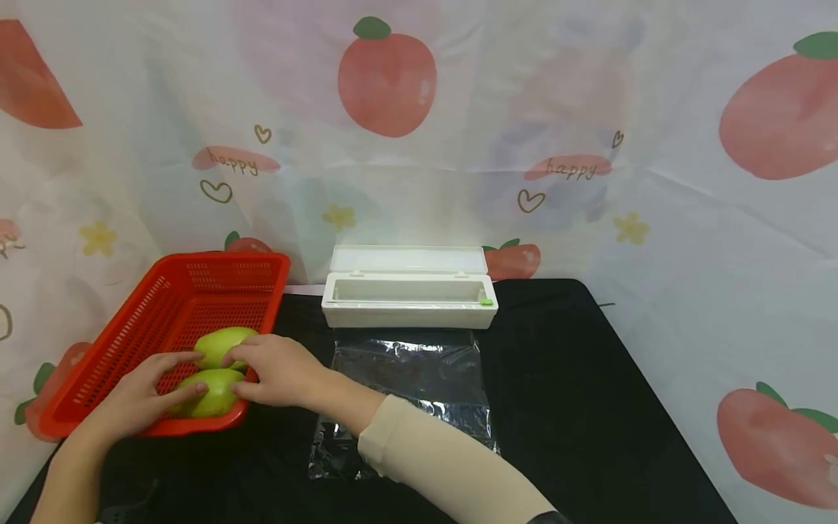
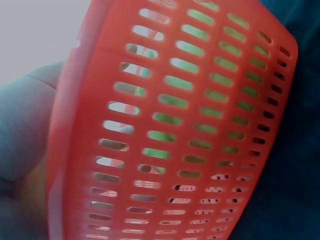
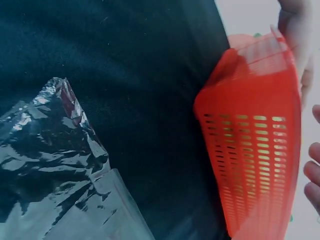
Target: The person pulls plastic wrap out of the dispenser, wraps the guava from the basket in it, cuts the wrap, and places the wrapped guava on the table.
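Two yellow-green oval fruits lie side by side in the front right part of a red plastic basket (image 1: 166, 266): a far fruit (image 1: 219, 342) and a near fruit (image 1: 212, 400). My left hand (image 1: 134, 393) reaches over the basket's front edge, its spread finger and thumb at the fruits' left ends. From the right, my right hand (image 1: 278, 367) comes over the rim, fingertips at the far fruit and thumb at the near one. The left wrist view has mostly the basket's slotted wall (image 2: 165, 115), with green showing through. Fingers (image 3: 312, 170) appear at the right wrist view's edge.
A white cling film dispenser (image 1: 409, 316) with its lid raised and a green slider stands at the back of the black-covered table (image 1: 556, 407). Before it lies a sheet of clear film (image 1: 412, 371), partly under my right forearm. A fruit-printed cloth (image 1: 458, 94) hangs behind.
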`<move>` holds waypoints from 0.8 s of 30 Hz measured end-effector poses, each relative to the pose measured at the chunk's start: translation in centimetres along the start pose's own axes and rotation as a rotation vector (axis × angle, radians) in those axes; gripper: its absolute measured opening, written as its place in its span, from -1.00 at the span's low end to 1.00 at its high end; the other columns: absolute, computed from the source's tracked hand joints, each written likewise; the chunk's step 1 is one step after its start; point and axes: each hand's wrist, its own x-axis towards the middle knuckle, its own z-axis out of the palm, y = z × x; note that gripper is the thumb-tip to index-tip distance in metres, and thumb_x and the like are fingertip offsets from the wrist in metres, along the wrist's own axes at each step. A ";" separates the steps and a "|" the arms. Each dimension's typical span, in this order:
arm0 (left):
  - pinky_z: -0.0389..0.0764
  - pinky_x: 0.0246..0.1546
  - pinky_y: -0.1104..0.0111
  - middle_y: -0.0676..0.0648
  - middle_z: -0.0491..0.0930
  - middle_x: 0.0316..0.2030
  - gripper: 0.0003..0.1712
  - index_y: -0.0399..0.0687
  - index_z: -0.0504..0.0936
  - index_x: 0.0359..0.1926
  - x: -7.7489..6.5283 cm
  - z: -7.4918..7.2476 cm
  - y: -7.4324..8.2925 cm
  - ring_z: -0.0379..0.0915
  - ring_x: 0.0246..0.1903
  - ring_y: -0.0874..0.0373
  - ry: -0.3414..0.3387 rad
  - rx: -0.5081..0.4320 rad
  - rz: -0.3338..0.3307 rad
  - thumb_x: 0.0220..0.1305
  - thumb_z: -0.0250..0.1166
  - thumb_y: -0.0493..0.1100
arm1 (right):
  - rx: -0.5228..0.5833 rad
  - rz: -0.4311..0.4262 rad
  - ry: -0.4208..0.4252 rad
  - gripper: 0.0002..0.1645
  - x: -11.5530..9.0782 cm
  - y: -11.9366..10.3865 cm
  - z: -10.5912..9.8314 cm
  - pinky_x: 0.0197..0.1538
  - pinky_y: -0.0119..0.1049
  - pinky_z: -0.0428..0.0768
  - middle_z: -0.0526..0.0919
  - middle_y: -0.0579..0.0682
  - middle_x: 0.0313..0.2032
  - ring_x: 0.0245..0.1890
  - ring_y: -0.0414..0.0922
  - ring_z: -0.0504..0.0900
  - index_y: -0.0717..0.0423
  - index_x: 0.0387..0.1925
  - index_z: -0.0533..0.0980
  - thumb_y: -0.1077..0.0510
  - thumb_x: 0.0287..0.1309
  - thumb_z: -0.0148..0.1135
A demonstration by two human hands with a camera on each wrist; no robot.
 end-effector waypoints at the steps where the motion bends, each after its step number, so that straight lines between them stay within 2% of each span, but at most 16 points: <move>1: 0.37 0.00 -0.35 -0.38 0.44 0.22 -0.34 -0.18 0.47 0.29 0.1 0.1 -0.1 0.29 0.20 -0.37 -0.023 -0.004 -0.002 0.32 0.33 0.10 | -0.038 -0.008 -0.016 -0.61 0.2 -0.1 0.2 -0.08 -0.64 0.43 0.60 -0.29 0.04 -0.15 -0.41 0.47 -0.24 0.15 0.56 -0.08 0.30 0.25; 7: 0.44 -0.05 -0.32 -0.39 0.42 0.25 -0.28 -0.14 0.39 0.37 0.5 0.2 -0.2 0.34 0.18 -0.38 -0.139 -0.008 -0.041 0.35 0.26 0.17 | -0.135 0.012 -0.113 -0.56 1.8 -1.0 0.9 -0.17 -0.60 0.47 0.58 -0.38 0.05 -0.15 -0.44 0.49 -0.34 0.20 0.53 -0.16 0.30 0.25; 11: 0.50 -0.09 -0.27 -0.41 0.46 0.20 -0.32 -0.11 0.40 0.33 0.6 -0.1 -0.3 0.43 0.11 -0.38 -0.195 -0.032 -0.078 0.37 0.23 0.18 | -0.189 0.075 -0.164 -0.41 2.9 -1.6 1.3 -0.22 -0.53 0.49 0.59 -0.40 0.01 -0.17 -0.42 0.51 -0.45 0.29 0.45 -0.27 0.23 0.27; 16: 0.54 -0.12 -0.21 -0.43 0.46 0.19 -0.35 -0.10 0.37 0.29 0.6 -0.2 -0.3 0.46 0.08 -0.39 -0.231 -0.048 -0.124 0.39 0.20 0.20 | -0.307 0.162 -0.222 -0.26 4.0 -3.0 2.0 -0.15 -0.39 0.50 0.58 -0.39 -0.06 -0.17 -0.35 0.51 -0.60 0.35 0.32 -0.39 0.12 0.29; 19: 0.55 -0.12 -0.18 -0.40 0.48 0.18 -0.37 -0.08 0.37 0.28 0.6 0.0 -0.4 0.47 0.07 -0.35 -0.223 -0.044 -0.123 0.39 0.20 0.20 | -0.363 0.214 -0.256 -0.31 4.5 -3.7 2.4 -0.04 -0.34 0.47 0.58 -0.41 -0.12 -0.17 -0.34 0.52 -0.61 0.28 0.36 -0.45 0.10 0.26; 24: 0.53 -0.13 -0.16 -0.38 0.50 0.16 -0.37 -0.06 0.38 0.27 0.7 0.3 -0.3 0.47 0.07 -0.33 -0.220 -0.026 -0.130 0.39 0.19 0.23 | -0.362 0.288 -0.305 -0.51 5.1 -4.3 2.9 0.20 -0.28 0.32 0.62 -0.48 -0.19 -0.15 -0.39 0.54 -0.63 0.09 0.45 -0.46 0.12 0.22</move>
